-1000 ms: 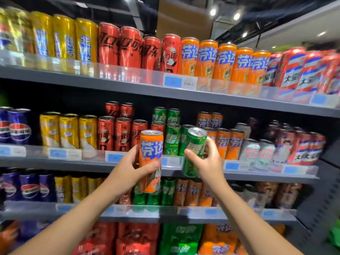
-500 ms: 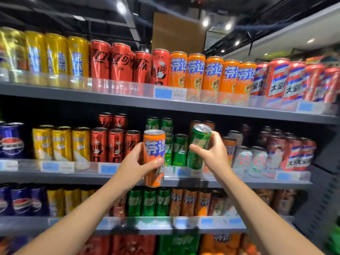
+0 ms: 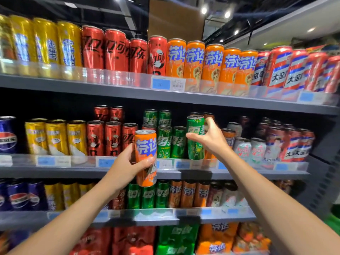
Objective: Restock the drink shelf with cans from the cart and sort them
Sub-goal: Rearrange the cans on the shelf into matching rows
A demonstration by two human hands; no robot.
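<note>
Fingers (image 3: 150, 161) of the left hand (image 3: 127, 164) curl round the lower half of an orange can (image 3: 146, 153), thumb on the near side, gripping it upright at about 6 o'clock from the middle of the view, in front of the middle shelf (image 3: 55, 172) edge. At 3 o'clock from it, the right hand (image 3: 211, 138) grips a green can (image 3: 195, 137) from its right side, thumb across the front label and the other fingers wrapped behind, where they are hidden. This can is upright too, held higher than the orange one, its base level with the clear rail at the shelf's front; whether it touches the shelf cannot be told.

Just at 9 o'clock from the green can stand more green cans (image 3: 172, 141) in the middle shelf's green rows. Further towards 9 o'clock come red cans (image 3: 105, 138), then yellow cans (image 3: 56, 137), then a blue can (image 3: 7, 135) at the far edge. At 3 o'clock from the right hand, orange cans (image 3: 228, 137) sit partly hidden behind it, followed by pale cans and red-and-blue striped ones.

At 12 o'clock the top shelf (image 3: 110, 89) carries yellow, red, orange and striped cans in a row behind a clear rail with a blue price tag (image 3: 161, 84). At 6 o'clock the lower shelf (image 3: 156, 217) holds blue, yellow, green and orange cans, with wrapped packs beneath.
</note>
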